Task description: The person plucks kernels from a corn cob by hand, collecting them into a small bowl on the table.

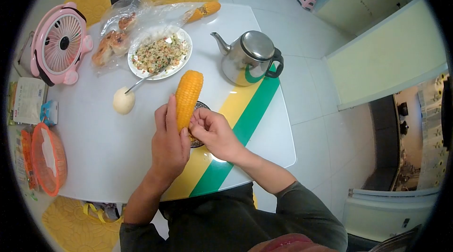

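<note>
A yellow corn cob (189, 92) stands tilted upright in my left hand (169, 138), with the fingers along its left side and the thumb near its lower end. My right hand (213, 131) is closed, its thumb and curled fingertips pressed at the cob's lower right side; whether kernels are between them is hidden. Directly below both hands sits a dark patterned bowl (203, 105), mostly covered by them, with some yellow bits showing inside. Just beyond the cob lies a white plate (183, 68) of mixed fried rice with a metal spoon (141, 82) resting in it.
A steel kettle (248, 58) stands at the right. Left of the plate are a pale round bun (123, 101) and bagged bread (111, 46). Another corn cob (204, 11) lies at the far edge. A pink fan (61, 43) and an orange basket (57, 157) line the left side.
</note>
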Tool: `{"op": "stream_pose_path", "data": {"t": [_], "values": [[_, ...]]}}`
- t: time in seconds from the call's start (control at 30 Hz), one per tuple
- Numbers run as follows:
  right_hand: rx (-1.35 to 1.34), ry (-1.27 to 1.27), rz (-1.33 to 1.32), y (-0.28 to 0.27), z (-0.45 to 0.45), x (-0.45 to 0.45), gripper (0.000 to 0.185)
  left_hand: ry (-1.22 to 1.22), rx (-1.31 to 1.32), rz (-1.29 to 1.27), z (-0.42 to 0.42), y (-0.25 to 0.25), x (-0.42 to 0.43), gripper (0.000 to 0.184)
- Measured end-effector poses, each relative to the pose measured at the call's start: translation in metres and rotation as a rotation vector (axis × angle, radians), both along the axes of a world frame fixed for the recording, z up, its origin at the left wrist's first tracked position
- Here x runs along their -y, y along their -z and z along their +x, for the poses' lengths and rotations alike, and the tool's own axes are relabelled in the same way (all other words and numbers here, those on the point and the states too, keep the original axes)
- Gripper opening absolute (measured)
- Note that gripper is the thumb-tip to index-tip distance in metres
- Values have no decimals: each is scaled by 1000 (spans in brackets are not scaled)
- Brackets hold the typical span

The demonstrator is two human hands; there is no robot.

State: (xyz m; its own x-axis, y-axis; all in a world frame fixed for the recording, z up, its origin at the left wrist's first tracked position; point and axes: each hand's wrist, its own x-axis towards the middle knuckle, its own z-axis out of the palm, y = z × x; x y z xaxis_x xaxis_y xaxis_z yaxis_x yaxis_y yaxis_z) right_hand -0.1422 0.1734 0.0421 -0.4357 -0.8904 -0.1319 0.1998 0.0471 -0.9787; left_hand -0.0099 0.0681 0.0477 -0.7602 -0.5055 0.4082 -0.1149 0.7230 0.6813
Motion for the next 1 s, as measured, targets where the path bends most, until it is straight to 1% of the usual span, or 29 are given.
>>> {"op": "stream_pose_path", "data": {"t": [0.17,0.23,0.37,0.47,0.57,0.67,0.77,0.87,0.93,1.0], "values": [[1,5,7,-1,1,-1,8,-17,9,-11,0,-1,-2,77],[-111,15,38,-3,2,-1,10,-14,-5,-16,-1,0,-1,77],[-356,23,52,-15,2,-2,14,1,-14,53,0,-1,-1,70],[-491,30,34,-17,3,-2,15,44,-48,128,2,-3,4,64],[-574,31,-27,-12,1,-1,12,61,-54,163,4,-5,7,61],[-584,17,-50,-14,0,-1,14,60,-59,169,4,-6,8,60],[-683,15,-72,-15,0,-1,14,61,-54,184,5,-6,9,59],[-720,12,-86,-11,-1,-1,13,61,-49,185,4,-4,9,59],[-709,1,-66,-12,0,-2,14,65,-51,172,3,-5,8,59],[-674,-8,-49,-10,3,-2,15,26,3,200,10,-8,5,60]]}}
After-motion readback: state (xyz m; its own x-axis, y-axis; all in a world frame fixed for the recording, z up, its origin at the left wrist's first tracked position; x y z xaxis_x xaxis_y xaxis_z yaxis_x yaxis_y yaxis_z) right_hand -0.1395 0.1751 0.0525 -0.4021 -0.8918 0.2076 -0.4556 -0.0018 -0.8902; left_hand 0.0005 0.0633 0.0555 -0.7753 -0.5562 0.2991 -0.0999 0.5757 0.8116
